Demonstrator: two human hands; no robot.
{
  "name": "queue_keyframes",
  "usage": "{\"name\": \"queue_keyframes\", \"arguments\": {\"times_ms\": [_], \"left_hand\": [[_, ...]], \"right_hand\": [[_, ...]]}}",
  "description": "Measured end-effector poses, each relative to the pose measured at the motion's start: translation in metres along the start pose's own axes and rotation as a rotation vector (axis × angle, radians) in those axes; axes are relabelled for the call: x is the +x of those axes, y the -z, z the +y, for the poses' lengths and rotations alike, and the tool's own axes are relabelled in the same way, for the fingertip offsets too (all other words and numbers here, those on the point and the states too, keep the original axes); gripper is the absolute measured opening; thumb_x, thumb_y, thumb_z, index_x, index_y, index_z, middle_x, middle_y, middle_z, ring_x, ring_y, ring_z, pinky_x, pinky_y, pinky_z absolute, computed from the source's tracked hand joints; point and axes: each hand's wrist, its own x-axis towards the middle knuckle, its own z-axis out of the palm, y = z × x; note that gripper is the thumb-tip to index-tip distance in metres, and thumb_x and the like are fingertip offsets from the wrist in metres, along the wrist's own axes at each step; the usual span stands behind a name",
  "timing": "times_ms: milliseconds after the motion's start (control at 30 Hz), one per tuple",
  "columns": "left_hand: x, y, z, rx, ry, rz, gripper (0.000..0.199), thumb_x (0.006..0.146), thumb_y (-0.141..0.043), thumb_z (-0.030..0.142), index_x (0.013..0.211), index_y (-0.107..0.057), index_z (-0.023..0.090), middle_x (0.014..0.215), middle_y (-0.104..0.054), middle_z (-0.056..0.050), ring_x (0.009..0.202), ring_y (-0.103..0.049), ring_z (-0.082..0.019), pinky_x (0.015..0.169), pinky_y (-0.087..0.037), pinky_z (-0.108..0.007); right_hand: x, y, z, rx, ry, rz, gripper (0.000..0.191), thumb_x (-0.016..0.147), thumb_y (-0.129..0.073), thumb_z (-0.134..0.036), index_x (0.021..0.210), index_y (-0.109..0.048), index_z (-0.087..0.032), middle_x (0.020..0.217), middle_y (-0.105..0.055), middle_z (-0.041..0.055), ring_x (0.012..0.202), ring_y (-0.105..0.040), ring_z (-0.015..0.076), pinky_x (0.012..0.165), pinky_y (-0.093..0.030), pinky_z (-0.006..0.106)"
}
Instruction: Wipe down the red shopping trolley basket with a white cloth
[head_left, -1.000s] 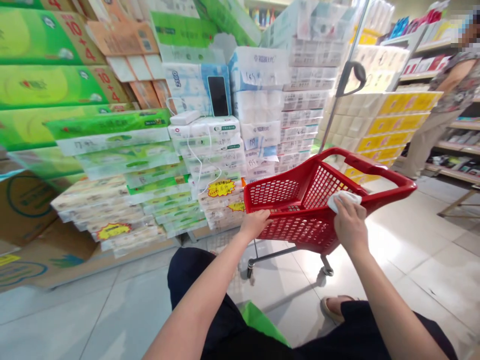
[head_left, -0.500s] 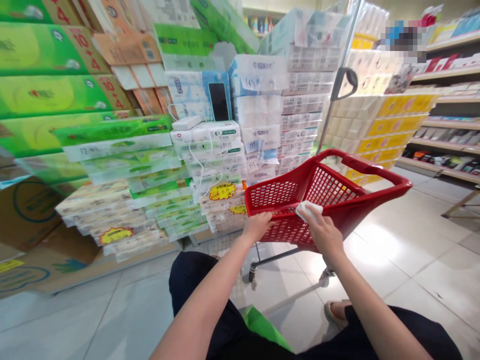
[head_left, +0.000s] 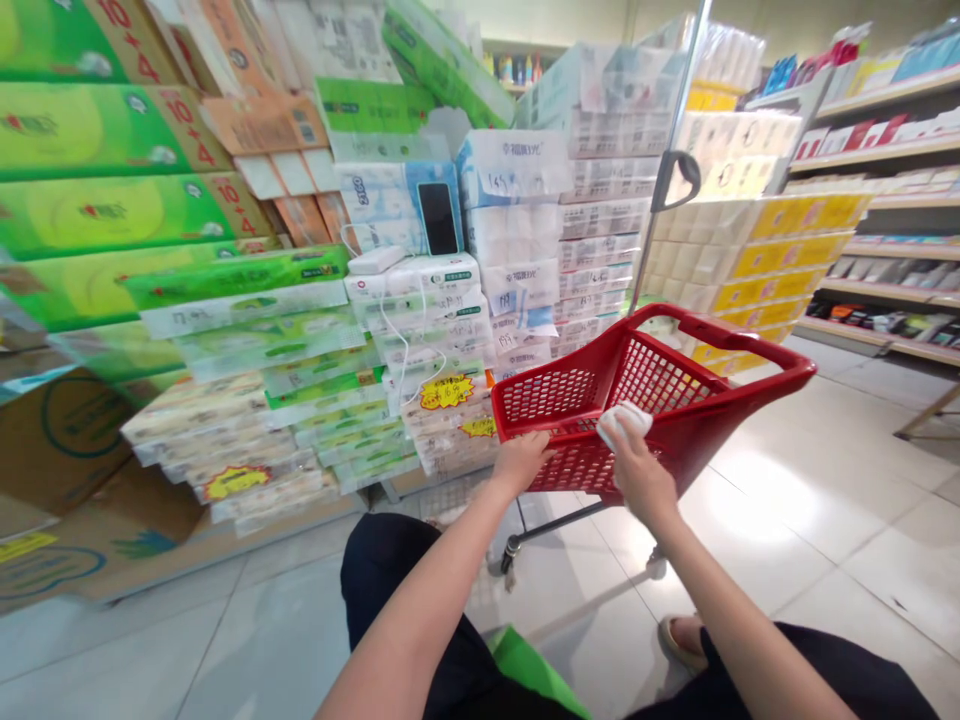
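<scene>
A red plastic shopping cart (head_left: 712, 430) with perforated sides stands on wheels in front of me, its handle loop to the right. My left hand (head_left: 523, 462) is closed over the near rim of the cart, toward its left end. A little further right along the same rim, my right hand (head_left: 639, 478) grips a crumpled white cloth (head_left: 624, 425) against the cart's near side. The cloth's lower part is hidden by the fingers.
Stacked tissue packs (head_left: 307, 350) rise behind the cart and to the left. A phone (head_left: 438, 218) leans on them beside a white cabled box (head_left: 376, 260). A metal pole (head_left: 675, 140) stands behind the cart. Shelves (head_left: 885, 200) line the right, and green material (head_left: 532, 670) lies between my legs.
My right hand and the cloth have shifted slightly along the near rim. The left hand keeps its hold on the cart. The whole view has moved a little.
</scene>
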Motion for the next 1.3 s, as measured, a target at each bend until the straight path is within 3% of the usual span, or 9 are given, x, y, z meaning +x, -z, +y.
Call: {"name": "queue_keyframes", "arguments": {"times_ms": [100, 200, 300, 500, 600, 733, 900, 1000, 1300], "left_hand": [[0.001, -0.002, -0.001, -0.001, -0.002, 0.012, 0.025, 0.098, -0.043, 0.042, 0.115, -0.054, 0.026, 0.114, -0.065, -0.003, 0.097, -0.065, -0.02, 0.079, -0.05, -0.029], [0.001, -0.001, -0.005, -0.009, -0.014, 0.006, 0.023, 0.099, -0.042, 0.04, 0.114, -0.054, 0.026, 0.115, -0.065, -0.003, 0.097, -0.065, -0.019, 0.08, -0.049, -0.028], [0.0, 0.0, -0.01, -0.01, -0.031, -0.002, 0.025, 0.098, -0.043, 0.043, 0.113, -0.053, 0.026, 0.114, -0.065, -0.003, 0.099, -0.064, -0.019, 0.081, -0.049, -0.028], [0.001, 0.0, -0.013, 0.006, -0.042, -0.005, 0.031, 0.098, -0.04, 0.049, 0.112, -0.053, 0.025, 0.113, -0.064, -0.004, 0.097, -0.064, -0.019, 0.079, -0.049, -0.028], [0.003, -0.003, -0.01, 0.012, -0.041, 0.009, 0.032, 0.098, -0.04, 0.049, 0.114, -0.053, 0.025, 0.113, -0.064, -0.004, 0.097, -0.064, -0.019, 0.079, -0.049, -0.027], [0.005, -0.007, -0.005, 0.012, -0.024, 0.018, 0.032, 0.099, -0.039, 0.049, 0.114, -0.052, 0.024, 0.111, -0.065, -0.003, 0.096, -0.064, -0.019, 0.079, -0.049, -0.028], [0.005, -0.006, -0.005, 0.011, -0.019, 0.011, 0.028, 0.099, -0.042, 0.046, 0.113, -0.052, 0.025, 0.113, -0.064, -0.003, 0.097, -0.064, -0.018, 0.08, -0.048, -0.027], [0.004, -0.004, -0.008, 0.02, -0.026, 0.0, 0.025, 0.098, -0.044, 0.043, 0.112, -0.052, 0.024, 0.113, -0.064, -0.003, 0.097, -0.064, -0.017, 0.079, -0.048, -0.027], [0.0, -0.004, -0.009, 0.029, -0.041, 0.041, 0.031, 0.098, -0.04, 0.049, 0.111, -0.053, 0.023, 0.108, -0.065, -0.003, 0.093, -0.065, -0.018, 0.076, -0.048, -0.027]], "right_hand": [[-0.006, -0.016, -0.047, 0.052, 0.065, -0.082, 0.077, 0.082, -0.041, -0.013, 0.152, -0.021, -0.039, 0.154, -0.035, 0.0059, 0.083, -0.068, 0.021, 0.048, -0.053, 0.029], [-0.005, -0.017, -0.056, 0.032, 0.119, -0.151, 0.077, 0.083, -0.039, -0.013, 0.151, -0.019, -0.043, 0.153, -0.037, 0.0033, 0.077, -0.068, 0.0188, 0.042, -0.049, 0.026], [0.0, -0.004, -0.021, -0.026, 0.133, -0.183, 0.075, 0.084, -0.038, -0.013, 0.15, -0.02, -0.043, 0.153, -0.036, 0.0019, 0.073, -0.067, 0.0167, 0.04, -0.045, 0.024], [0.015, 0.038, 0.097, -0.17, -0.101, -0.059, 0.069, 0.087, -0.04, -0.022, 0.151, -0.022, -0.042, 0.152, -0.037, 0.0049, 0.062, -0.063, 0.0152, 0.038, -0.04, 0.027], [0.019, 0.047, 0.115, -0.201, -0.203, -0.046, 0.064, 0.089, -0.04, -0.028, 0.15, -0.024, -0.04, 0.152, -0.036, 0.0071, 0.069, -0.064, 0.0191, 0.041, -0.043, 0.029], [0.015, 0.03, 0.066, -0.123, -0.24, -0.13, 0.068, 0.089, -0.04, -0.023, 0.152, -0.019, -0.039, 0.156, -0.029, 0.008, 0.07, -0.065, 0.0162, 0.049, -0.049, 0.029], [0.0, -0.003, -0.027, 0.024, -0.033, -0.262, 0.073, 0.087, -0.04, -0.017, 0.152, -0.017, -0.039, 0.158, -0.025, 0.0053, 0.069, -0.066, 0.0146, 0.048, -0.049, 0.028], [-0.001, -0.006, -0.041, 0.038, 0.058, -0.3, 0.075, 0.086, -0.039, -0.015, 0.152, -0.015, -0.041, 0.158, -0.025, 0.0027, 0.076, -0.068, 0.0166, 0.047, -0.049, 0.026], [0.013, 0.041, 0.088, -0.082, -0.115, -0.133, 0.069, 0.089, -0.04, -0.022, 0.151, -0.018, -0.044, 0.155, -0.033, 0.0003, 0.085, -0.067, 0.0186, 0.047, -0.05, 0.025]]}}
